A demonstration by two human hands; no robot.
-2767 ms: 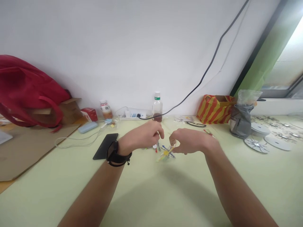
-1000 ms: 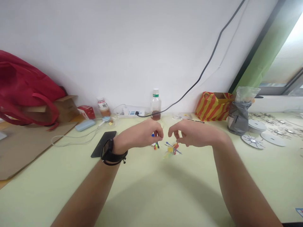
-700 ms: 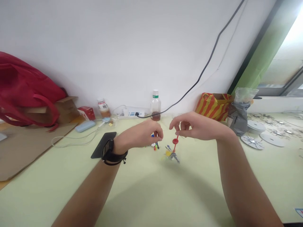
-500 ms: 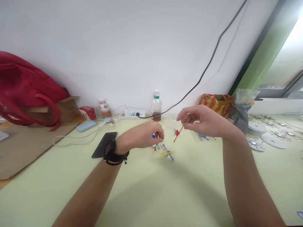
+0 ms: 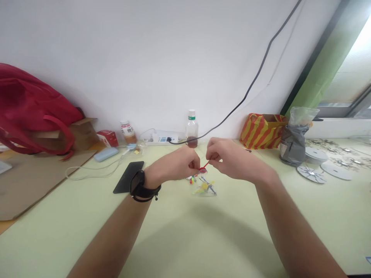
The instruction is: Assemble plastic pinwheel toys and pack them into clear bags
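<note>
My right hand is closed in a pinch on one end of a thin red plastic pointer, with an arrow-like shape. The pointer slants down to the left, to the fingertips of my left hand. My left hand is closed too, its thumb against the curled fingers; what lies inside its pinch is hidden. Just below the hands on the table is a clear bag with yellow and blue pointer pieces. Small red and green pieces lie beside it, partly under my left hand.
A black phone lies left of my watch-wearing wrist. Behind stand a bottle, a power strip and a striped bag. White discs and metal parts lie at right. A red bag and cardboard are at left.
My right hand has moved left and slightly down with the red pointer, bringing it to my left fingertips. My left hand has stayed nearly in place.
</note>
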